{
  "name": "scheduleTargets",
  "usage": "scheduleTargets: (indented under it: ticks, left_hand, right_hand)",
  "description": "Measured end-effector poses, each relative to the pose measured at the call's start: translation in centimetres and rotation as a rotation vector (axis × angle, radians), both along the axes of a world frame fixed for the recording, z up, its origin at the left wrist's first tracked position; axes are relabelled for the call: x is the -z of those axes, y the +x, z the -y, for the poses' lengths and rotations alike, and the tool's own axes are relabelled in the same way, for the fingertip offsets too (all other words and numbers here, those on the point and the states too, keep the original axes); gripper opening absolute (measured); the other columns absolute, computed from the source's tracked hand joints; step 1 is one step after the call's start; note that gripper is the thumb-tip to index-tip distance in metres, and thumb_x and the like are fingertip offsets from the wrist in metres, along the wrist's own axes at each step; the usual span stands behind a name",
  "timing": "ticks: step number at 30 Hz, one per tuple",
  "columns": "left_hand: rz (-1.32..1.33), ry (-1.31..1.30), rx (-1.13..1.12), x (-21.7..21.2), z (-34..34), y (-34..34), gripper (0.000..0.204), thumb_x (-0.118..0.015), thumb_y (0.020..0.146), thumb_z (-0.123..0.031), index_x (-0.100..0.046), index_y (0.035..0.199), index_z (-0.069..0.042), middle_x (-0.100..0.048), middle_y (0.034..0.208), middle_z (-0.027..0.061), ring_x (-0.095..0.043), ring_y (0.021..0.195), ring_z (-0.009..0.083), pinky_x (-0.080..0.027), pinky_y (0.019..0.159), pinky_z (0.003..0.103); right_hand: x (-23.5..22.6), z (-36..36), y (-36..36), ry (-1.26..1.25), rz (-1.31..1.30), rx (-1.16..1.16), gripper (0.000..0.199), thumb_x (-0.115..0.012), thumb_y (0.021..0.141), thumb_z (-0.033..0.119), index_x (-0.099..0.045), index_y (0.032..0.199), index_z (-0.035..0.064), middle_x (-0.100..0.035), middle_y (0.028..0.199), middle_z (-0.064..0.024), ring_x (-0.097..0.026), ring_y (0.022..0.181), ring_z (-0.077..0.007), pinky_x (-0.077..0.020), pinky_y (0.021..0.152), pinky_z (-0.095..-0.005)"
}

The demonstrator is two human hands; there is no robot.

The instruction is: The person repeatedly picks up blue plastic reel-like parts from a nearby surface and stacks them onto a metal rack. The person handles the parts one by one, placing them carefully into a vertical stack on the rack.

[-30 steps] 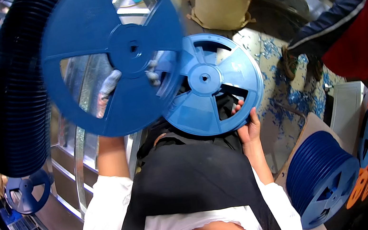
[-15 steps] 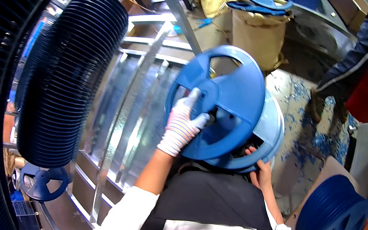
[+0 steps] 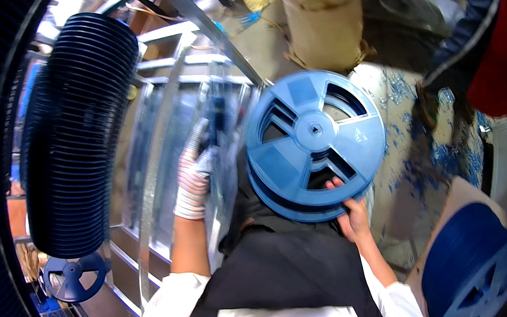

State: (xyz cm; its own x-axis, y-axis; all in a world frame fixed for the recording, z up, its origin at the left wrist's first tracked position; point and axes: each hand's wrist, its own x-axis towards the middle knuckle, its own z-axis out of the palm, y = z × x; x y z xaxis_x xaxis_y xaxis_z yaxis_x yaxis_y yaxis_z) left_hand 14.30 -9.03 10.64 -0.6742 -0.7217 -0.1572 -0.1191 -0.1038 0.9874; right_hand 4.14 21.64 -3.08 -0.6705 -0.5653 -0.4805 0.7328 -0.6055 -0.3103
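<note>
A blue plastic reel (image 3: pixel 295 168) with cut-out windows and a round hub lies in front of me, with more blue rims beneath it. My right hand (image 3: pixel 354 215), bare, is closed on its near right rim, fingertips reaching into the window. My left hand (image 3: pixel 194 180), in a striped knit glove, is raised to the left of the reel, apart from it. Its fingers are smeared by motion beside a blurred bluish shape near the metal rack (image 3: pixel 163 123). Whether the left hand holds that shape cannot be made out.
A long row of dark reels (image 3: pixel 80 133) hangs at the left. A brown sack (image 3: pixel 324 28) topped with blue reels stands ahead. Blue scraps (image 3: pixel 445 154) litter the floor. At right are a person's dark sleeve (image 3: pixel 461 26) and a large blue reel stack (image 3: pixel 472 263).
My left hand has moved left, off the blue reel it was resting on. The tilted top reel no longer shows in that pose. My right hand stays at the near rim. The view has shifted.
</note>
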Motion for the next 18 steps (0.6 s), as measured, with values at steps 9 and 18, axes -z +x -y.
scheduleTargets:
  ticks: [9,18]
  left_hand:
    - [-0.077,-0.088,0.009,1.7,2.1,3.2,0.047,-0.067,0.085,-0.016,-0.051,0.127,-0.001,-0.061,0.108,0.0088,-0.061,0.093,0.0184,-0.050,0.087,0.031]
    - [0.059,-0.055,0.061,0.6,1.2,0.4,0.048,-0.070,0.082,-0.021,-0.052,0.123,-0.001,-0.059,0.110,0.0103,-0.055,0.102,0.0183,-0.043,0.091,0.031]
  right_hand:
    - [0.5,-0.8,0.3,0.027,-0.011,0.003,0.052,-0.063,0.079,-0.004,-0.043,0.126,0.0059,-0.059,0.116,-0.0196,-0.058,0.108,-0.0349,-0.0476,0.096,-0.0506]
    - [-0.2,0.2,0.0,0.048,-0.028,-0.031,0.050,-0.065,0.078,-0.002,-0.046,0.124,0.0031,-0.058,0.118,-0.0193,-0.057,0.111,-0.0342,-0.0466,0.098,-0.0479]
